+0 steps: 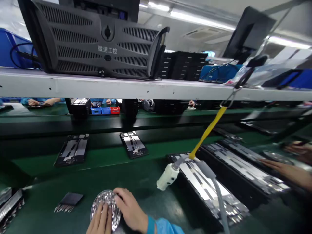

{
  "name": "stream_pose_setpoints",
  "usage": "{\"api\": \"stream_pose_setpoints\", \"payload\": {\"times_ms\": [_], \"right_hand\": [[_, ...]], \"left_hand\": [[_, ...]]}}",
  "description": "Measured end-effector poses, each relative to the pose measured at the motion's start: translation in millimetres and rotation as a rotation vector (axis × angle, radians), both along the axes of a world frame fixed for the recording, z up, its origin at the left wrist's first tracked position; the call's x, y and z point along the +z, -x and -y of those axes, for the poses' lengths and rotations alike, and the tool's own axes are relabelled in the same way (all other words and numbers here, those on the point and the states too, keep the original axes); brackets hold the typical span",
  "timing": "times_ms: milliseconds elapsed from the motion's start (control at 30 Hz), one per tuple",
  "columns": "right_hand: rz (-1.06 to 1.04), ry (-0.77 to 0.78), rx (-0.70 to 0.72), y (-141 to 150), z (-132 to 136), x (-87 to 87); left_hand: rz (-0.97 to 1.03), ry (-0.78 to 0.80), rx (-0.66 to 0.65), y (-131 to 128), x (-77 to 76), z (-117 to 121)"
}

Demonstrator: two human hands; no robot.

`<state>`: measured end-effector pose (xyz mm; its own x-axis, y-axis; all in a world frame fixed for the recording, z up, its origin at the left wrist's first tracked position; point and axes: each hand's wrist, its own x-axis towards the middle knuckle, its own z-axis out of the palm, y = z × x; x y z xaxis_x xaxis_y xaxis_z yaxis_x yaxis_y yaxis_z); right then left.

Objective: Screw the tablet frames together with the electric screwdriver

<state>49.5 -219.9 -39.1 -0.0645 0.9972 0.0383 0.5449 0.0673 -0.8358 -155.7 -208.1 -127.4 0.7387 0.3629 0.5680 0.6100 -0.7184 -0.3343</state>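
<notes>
A round dish (pixel 106 194) full of small shiny metal parts lies on the green bench at the bottom centre. My left hand (pixel 99 221) reaches in from below, its fingers stretched out over the parts in the dish. From the right, my right hand (pixel 131 209) rests at the dish's edge, fingers bent over the rim and the thumb side above the parts. Whether a small part is between its fingertips is hidden. Left of the dish lies a small dark flat piece (pixel 70 199) with a row of thin metal strips beside it.
A corded white-headed tool (pixel 168 177) hangs on a yellow strap (pixel 207 131) over stacked device trays (pixel 207 185). Two opened devices (pixel 73 149) (pixel 133 144) lie on the green strip beyond. A monitor (pixel 102 42) stands on the overhead shelf (pixel 122 86). A co-worker's hand (pixel 290 172) is at right.
</notes>
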Motion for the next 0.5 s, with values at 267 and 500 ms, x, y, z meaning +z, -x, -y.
{"api": "stream_pose_setpoints", "payload": {"times_ms": [267,500], "right_hand": [[-0.037,0.030,0.167,11,-14,-1.5],[-0.081,0.068,0.033,-5,11,-8.0]], "left_hand": [[0.076,0.117,0.034,-35,49.9,3],[-0.045,0.171,-0.014,-19,17.3,28]]}}
